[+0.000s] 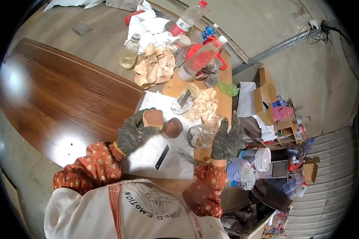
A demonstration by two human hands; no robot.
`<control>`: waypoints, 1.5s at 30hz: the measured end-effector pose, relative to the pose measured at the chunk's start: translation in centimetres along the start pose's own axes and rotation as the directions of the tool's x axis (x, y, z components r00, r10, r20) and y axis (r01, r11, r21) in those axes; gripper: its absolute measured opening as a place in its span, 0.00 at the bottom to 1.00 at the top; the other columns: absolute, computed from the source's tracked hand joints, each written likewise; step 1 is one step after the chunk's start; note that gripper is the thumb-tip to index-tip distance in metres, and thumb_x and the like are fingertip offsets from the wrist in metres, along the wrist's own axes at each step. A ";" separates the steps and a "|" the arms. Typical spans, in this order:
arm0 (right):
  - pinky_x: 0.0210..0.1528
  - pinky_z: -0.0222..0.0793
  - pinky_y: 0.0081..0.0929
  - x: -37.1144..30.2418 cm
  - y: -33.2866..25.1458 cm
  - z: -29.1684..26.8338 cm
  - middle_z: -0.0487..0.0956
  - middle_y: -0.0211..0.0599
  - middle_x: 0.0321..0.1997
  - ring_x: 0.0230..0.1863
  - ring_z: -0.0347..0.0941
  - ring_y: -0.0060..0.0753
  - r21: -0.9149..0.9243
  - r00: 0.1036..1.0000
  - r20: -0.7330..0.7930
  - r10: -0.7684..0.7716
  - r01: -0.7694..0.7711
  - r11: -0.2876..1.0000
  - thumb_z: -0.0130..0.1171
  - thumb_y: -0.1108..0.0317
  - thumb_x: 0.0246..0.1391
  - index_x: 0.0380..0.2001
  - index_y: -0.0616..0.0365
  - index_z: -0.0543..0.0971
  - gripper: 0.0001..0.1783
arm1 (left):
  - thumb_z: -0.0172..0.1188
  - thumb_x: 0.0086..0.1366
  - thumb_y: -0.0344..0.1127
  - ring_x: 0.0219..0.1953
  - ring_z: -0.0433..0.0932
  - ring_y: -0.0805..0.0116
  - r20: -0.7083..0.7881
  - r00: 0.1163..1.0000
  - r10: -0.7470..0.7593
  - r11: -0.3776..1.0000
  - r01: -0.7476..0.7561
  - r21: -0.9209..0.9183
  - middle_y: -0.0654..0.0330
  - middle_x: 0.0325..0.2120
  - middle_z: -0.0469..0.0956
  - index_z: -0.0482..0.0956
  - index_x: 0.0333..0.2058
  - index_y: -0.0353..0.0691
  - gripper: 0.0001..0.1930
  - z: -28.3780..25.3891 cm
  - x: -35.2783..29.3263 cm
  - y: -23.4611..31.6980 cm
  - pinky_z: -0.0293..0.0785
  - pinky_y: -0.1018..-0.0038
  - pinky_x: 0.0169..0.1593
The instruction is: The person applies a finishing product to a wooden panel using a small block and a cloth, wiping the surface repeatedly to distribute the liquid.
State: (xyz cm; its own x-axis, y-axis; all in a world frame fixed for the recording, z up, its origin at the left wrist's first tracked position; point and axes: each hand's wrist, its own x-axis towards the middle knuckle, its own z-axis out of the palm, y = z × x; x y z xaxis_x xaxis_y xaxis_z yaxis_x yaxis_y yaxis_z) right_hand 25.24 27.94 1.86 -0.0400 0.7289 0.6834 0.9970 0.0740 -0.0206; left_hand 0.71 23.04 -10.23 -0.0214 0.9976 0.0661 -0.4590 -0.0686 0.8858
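Note:
My left hand [133, 131], in a grey knitted work glove, is closed on a tan-and-brown block [153, 118] that looks like a sanding block. A darker brown block-like piece [173, 128] lies just to its right on white paper [141, 161]. My right hand [227, 139], gloved alike, has its fingers stretched out beside a clear plastic container [202, 136]; whether it touches the container I cannot tell. On the paper nearer me rests a flat black strip [162, 157]. Beyond the blocks, a small clear dish [181, 104] has a dark flat blade across it.
A glossy brown wooden panel [75, 93] covers the left. Crumpled tan cloths [154, 65], a lidded jar [130, 51] and a tall bottle with reddish contents [201, 59] stand at the back. White buckets [261, 160] and a cardboard box [266, 95] are to the right.

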 end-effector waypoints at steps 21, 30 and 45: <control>0.49 0.67 0.33 -0.4 -4.1 -2.9 0.78 0.43 0.43 0.46 0.73 0.41 0.267 0.982 0.135 -0.131 0.091 0.959 0.55 0.69 0.55 0.46 0.61 0.75 0.15 | 0.63 0.57 0.27 0.49 0.74 0.68 0.016 0.930 0.367 0.815 -0.330 0.477 0.57 0.49 0.73 0.66 0.54 0.33 0.26 -0.5 0.0 -0.2 0.74 0.73 0.52; 0.43 0.68 0.39 -2.2 -6.3 -1.3 0.78 0.42 0.39 0.45 0.72 0.43 0.116 0.942 0.030 -0.334 0.329 0.937 0.53 0.59 0.53 0.42 0.55 0.78 0.16 | 0.58 0.60 0.27 0.49 0.74 0.65 -0.097 0.966 0.238 0.971 -0.235 0.036 0.55 0.48 0.73 0.65 0.55 0.33 0.24 1.2 -0.4 1.2 0.75 0.72 0.50; 0.42 0.69 0.33 -12.0 -10.6 -0.4 0.76 0.51 0.41 0.39 0.73 0.46 0.867 0.855 0.002 -0.519 0.256 0.426 0.56 0.73 0.48 0.39 0.69 0.73 0.15 | 0.61 0.58 0.35 0.55 0.67 0.67 -0.116 0.993 0.002 0.982 -0.024 -0.186 0.56 0.55 0.68 0.61 0.59 0.34 0.32 3.9 -11.4 5.0 0.64 0.70 0.57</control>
State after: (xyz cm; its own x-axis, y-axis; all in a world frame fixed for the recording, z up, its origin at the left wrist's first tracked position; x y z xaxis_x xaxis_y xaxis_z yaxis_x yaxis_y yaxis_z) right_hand 15.17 18.19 -5.84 -0.5515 0.5863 0.5934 0.3580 0.8088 -0.4665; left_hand 2.13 11.32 -4.77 -0.1251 0.9920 0.0141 -0.6156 -0.0888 0.7830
